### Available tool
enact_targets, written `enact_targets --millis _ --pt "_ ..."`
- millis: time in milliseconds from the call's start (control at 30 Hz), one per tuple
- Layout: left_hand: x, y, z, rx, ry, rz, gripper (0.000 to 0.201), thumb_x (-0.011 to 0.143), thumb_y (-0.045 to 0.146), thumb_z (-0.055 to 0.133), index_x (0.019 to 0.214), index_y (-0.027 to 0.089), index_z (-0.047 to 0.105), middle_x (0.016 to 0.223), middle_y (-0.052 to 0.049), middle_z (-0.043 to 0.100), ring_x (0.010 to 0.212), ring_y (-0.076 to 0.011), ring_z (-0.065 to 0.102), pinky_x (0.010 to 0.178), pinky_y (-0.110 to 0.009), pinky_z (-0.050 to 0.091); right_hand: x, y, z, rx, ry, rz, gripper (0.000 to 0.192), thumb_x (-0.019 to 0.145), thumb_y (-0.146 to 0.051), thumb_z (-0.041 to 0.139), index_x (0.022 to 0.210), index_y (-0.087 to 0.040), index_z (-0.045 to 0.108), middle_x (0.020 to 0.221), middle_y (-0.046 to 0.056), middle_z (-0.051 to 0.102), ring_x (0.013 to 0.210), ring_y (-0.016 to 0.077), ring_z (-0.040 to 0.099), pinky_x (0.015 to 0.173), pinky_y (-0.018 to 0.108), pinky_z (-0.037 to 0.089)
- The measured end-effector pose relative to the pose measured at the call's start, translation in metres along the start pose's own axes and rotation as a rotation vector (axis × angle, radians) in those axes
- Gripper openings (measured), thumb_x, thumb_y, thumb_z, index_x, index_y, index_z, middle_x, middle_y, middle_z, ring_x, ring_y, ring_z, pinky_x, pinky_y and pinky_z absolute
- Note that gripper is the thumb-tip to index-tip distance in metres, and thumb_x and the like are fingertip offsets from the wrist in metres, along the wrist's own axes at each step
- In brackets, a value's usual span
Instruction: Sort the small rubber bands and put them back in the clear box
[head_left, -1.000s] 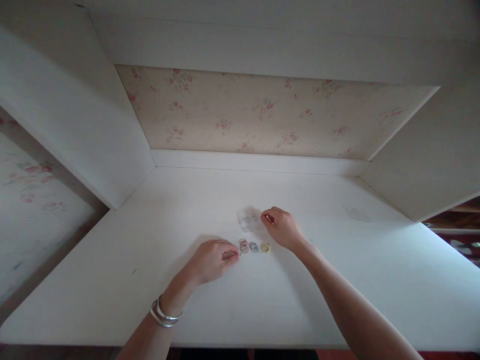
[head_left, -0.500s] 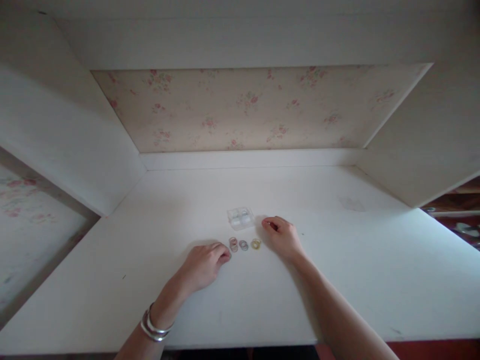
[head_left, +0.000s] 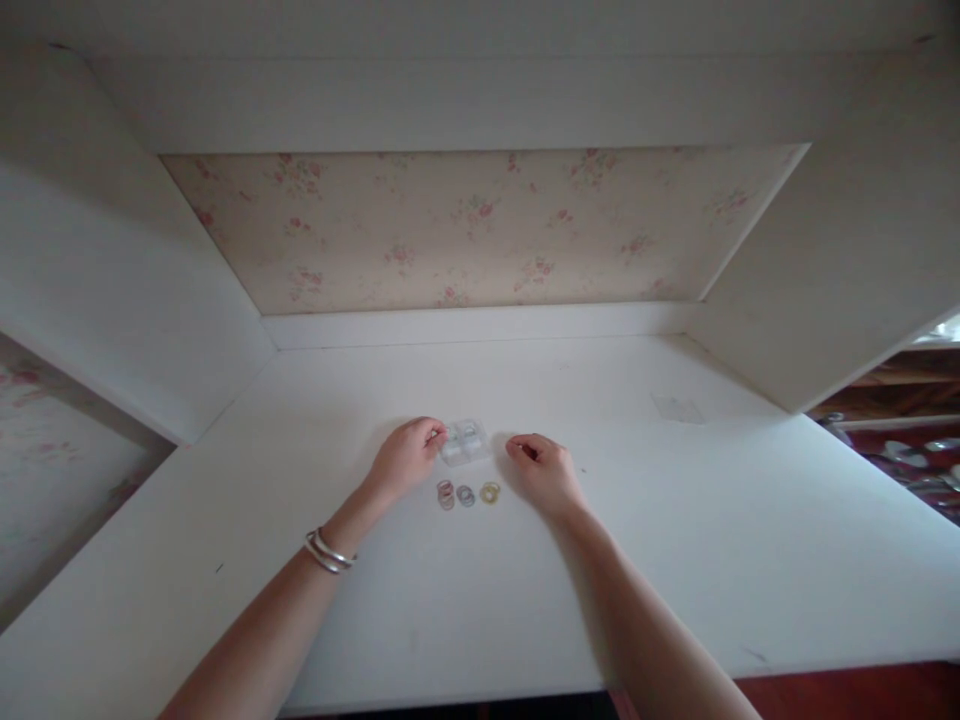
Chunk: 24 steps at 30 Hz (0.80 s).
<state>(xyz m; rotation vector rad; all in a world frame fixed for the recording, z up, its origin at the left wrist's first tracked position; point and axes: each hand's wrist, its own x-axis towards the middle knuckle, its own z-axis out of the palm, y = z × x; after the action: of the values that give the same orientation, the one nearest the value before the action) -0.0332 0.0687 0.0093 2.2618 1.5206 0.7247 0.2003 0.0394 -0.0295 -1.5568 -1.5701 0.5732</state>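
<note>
faded floral wallpaper (head_left: 480, 230), framed by smooth white panels (head_left: 135, 240), backs our plain white tabletop (head_left: 420, 610). we lay a dial around the clear box (head_left: 466, 460), twelve toward the wallpaper.

at nine o'clock, the fingertips of our left hand (head_left: 409, 452) are pinched together at the box's edge; whether they touch it, or grasp something thin, we cannot tell. between three and four o'clock, apart from the box, our right hand (head_left: 546, 472) curls in loosely, thumb meeting forefinger; we see nothing in it, but cannot rule out something small.

outward from the fingers, the box sits open, a shallow rectangle of transparent, probably rigid plastic, divided into compartments. faint ring-like shapes seem to show in its twelve o'clock half, though glare blurs them.

we judge things to be partway: the grouping by colour looks done, and some of the compartments may be filled, while three clusters lie outside the box. thin, round and overlapping, they are pinkish rings (head_left: 445, 495) near seven o'clock, silver-grey rings (head_left: 466, 496) at six and yellow rings (head_left: 486, 493) near five. their sheen suggests metal.

farther off, just short of three o'clock, a flat see-through piece (head_left: 679, 408) lies alone, perhaps the lid. toward eight, two polished bracelets (head_left: 330, 553) circle our left wrist.
</note>
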Motion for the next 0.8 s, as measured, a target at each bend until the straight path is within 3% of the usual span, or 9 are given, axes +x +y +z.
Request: enact_targets --millis 200,333,433,533,800 --pt "0.014 -0.006 0.014 0.046 0.006 0.003 0.022 0.089 0.029 0.047 0.088 0.021 0.067 0.089 -0.004 0.070 0.081 -0.0166 0.063 0.072 -0.025 0.045 0.001 0.000 0.000 0.034 0.001 0.032 0.025 0.080 -0.037 0.051 0.081 -0.023 0.071 0.076 0.001 0.069 0.066 0.0148 0.058 0.064 0.025 0.042" --pt "0.000 -0.004 0.010 -0.011 0.062 0.060 0.026 0.092 0.031 0.042 0.095 0.020 0.065 0.093 -0.004 0.067 0.085 -0.0156 0.061 0.077 -0.025 0.044 0.002 -0.001 0.001 0.043 -0.016 0.051 0.026 0.080 -0.038 0.050 0.081 -0.023 0.071 0.075 0.001 0.069 0.066 0.0146 0.058 0.063 0.025 0.041" --pt "-0.014 -0.002 0.009 -0.021 -0.013 0.091 0.026 0.091 0.036 0.046 0.096 0.022 0.067 0.090 -0.003 0.065 0.081 -0.0144 0.060 0.074 -0.024 0.045 0.002 -0.003 0.001 0.008 -0.027 0.042 0.027 0.080 -0.039 0.050 0.080 -0.022 0.071 0.075 0.001 0.068 0.066 0.0148 0.058 0.062 0.025 0.041" --pt "-0.023 -0.002 0.011 -0.006 -0.064 0.071 0.024 0.089 0.037 0.050 0.096 0.025 0.069 0.089 -0.002 0.061 0.080 -0.0141 0.059 0.074 -0.024 0.044 0.001 -0.004 0.002 -0.015 -0.028 0.039 0.027 0.080 -0.039 0.050 0.079 -0.022 0.071 0.075 0.002 0.068 0.066 0.0149 0.057 0.062 0.026 0.040" --pt "-0.030 -0.014 0.014 -0.088 -0.009 0.032 0.023 0.088 0.033 0.051 0.091 0.023 0.072 0.078 -0.001 0.052 0.071 -0.0123 0.053 0.067 -0.024 0.043 -0.001 -0.004 0.002 -0.001 -0.009 0.061 0.028 0.080 -0.039 0.050 0.081 -0.022 0.071 0.073 0.001 0.067 0.065 0.0141 0.057 0.061 0.025 0.040"
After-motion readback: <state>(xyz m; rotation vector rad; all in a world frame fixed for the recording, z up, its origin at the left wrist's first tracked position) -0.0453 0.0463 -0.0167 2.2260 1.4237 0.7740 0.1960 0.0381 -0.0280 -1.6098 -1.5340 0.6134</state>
